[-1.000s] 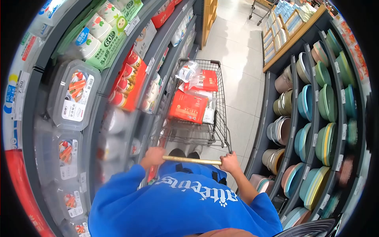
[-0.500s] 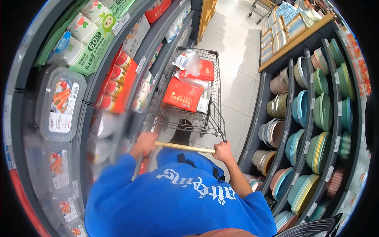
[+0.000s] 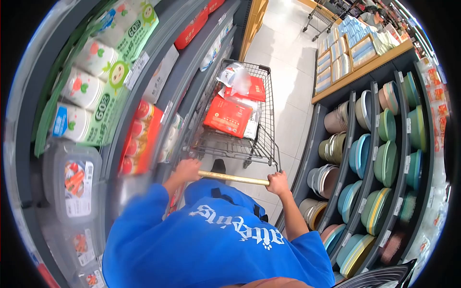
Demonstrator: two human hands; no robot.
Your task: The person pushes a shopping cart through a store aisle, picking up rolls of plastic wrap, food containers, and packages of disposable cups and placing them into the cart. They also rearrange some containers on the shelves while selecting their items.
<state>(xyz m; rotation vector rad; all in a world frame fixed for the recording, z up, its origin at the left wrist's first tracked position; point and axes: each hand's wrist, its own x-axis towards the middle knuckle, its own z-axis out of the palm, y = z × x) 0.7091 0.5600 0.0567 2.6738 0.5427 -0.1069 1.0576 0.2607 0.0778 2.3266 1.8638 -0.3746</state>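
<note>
My left hand (image 3: 188, 171) is wrapped round the left end of the pale yellow cart handle (image 3: 234, 178). Round its right end, my right hand (image 3: 278, 183) is closed too. Beyond the handle stands the wire shopping cart (image 3: 270, 113). In its basket lie a red package (image 3: 227, 116) in front, another red package (image 3: 254, 89) behind it, and a white plastic bag (image 3: 231, 74) at the far end.
Left shelves hold packs of paper cups (image 3: 90, 89), clear plastic containers (image 3: 77, 182) and red packs (image 3: 142, 137). Stacked basins and bowls (image 3: 387, 163) fill the right shelves. Folded towels (image 3: 357, 41) and another cart (image 3: 321, 21) are farther off; a person (image 3: 372, 18) is behind the towels.
The left shelves' goods have shifted downward in view, and the right shelves have shifted too. The cart and both hands appear slightly farther right. Both hands keep hold of the handle.
</note>
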